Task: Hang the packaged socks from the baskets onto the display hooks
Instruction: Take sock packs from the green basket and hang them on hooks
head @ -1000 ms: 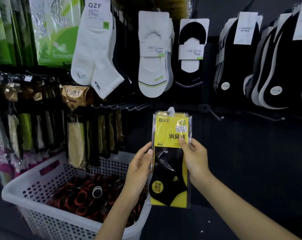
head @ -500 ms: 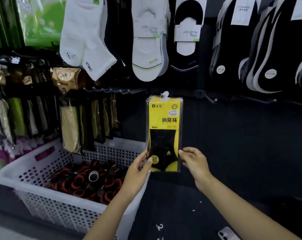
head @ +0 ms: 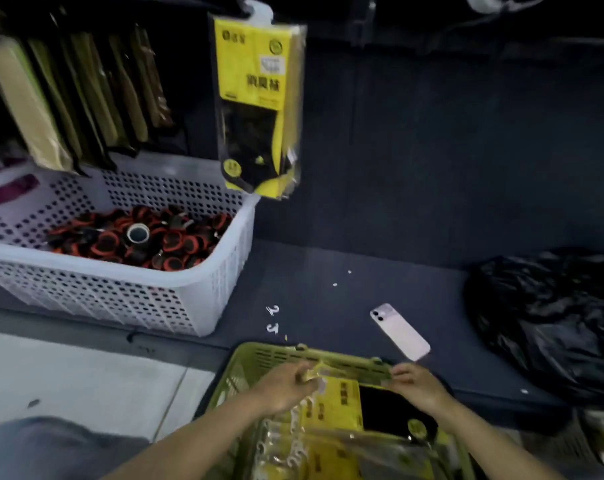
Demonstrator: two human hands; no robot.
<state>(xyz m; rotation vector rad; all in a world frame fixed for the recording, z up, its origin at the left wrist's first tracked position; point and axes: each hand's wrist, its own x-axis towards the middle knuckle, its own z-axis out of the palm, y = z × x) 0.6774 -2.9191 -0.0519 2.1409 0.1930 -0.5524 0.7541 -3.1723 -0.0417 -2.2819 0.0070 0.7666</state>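
Note:
A yellow-and-black sock pack (head: 259, 105) hangs from a display hook at top centre, free of both hands. Below, an olive-green basket (head: 259, 358) holds several more yellow sock packs (head: 331, 407). My left hand (head: 286, 382) is inside the basket and pinches the top edge of one pack. My right hand (head: 414, 384) grips the same pack at its right side, near the basket's far rim. The pack lies sideways, black sock showing between the hands.
A white perforated basket (head: 120, 289) with black-and-orange rolled items stands at the left. A pink phone (head: 399, 330) lies on the dark shelf, a black plastic bag (head: 549, 323) at the right. Flat packs (head: 51, 98) hang at upper left.
Both hands let go of the yellow pack, which now hangs on the hook. The view dropped down and both hands went into the green basket and took hold of another pack.

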